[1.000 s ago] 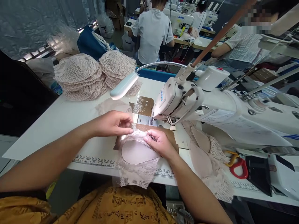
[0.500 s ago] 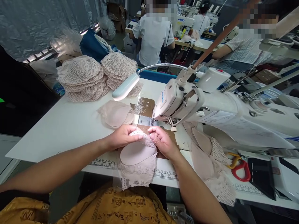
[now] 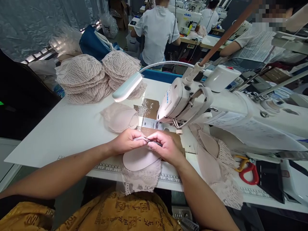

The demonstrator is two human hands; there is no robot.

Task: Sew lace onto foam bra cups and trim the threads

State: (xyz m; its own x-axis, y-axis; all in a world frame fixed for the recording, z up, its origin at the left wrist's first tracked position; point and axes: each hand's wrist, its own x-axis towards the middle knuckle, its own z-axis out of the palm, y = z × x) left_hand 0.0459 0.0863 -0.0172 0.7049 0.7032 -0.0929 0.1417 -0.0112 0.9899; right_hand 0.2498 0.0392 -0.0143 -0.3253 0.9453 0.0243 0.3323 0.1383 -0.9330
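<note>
A pale pink lace bra cup [image 3: 141, 159] lies over the table's front edge, its scalloped lace hanging down towards my lap. My left hand [image 3: 128, 141] pinches the cup's upper lace edge between thumb and fingers. Right beside it, my right hand [image 3: 166, 147] is closed around a slim dark metal tool [image 3: 154, 141] that looks like thread snips; the fingers hide most of it. Its tip meets the lace at my left fingertips. Just beyond both hands are the needle area and plate [image 3: 149, 123] of a white sewing machine [image 3: 178, 99].
Another cup [image 3: 119, 118] rests left of the needle plate. Stacked lace cups [image 3: 81, 78] stand at the back left under a lamp [image 3: 127, 86]. More lace pieces [image 3: 211, 160], red-handled scissors [image 3: 250, 173] and a black case [image 3: 269, 181] lie right. Co-workers [image 3: 157, 35] sit beyond.
My hands have drawn together at the lace edge, which is now folded narrow between them. The dark tool in my right hand shows more and reaches the lace. The view has shifted slightly.
</note>
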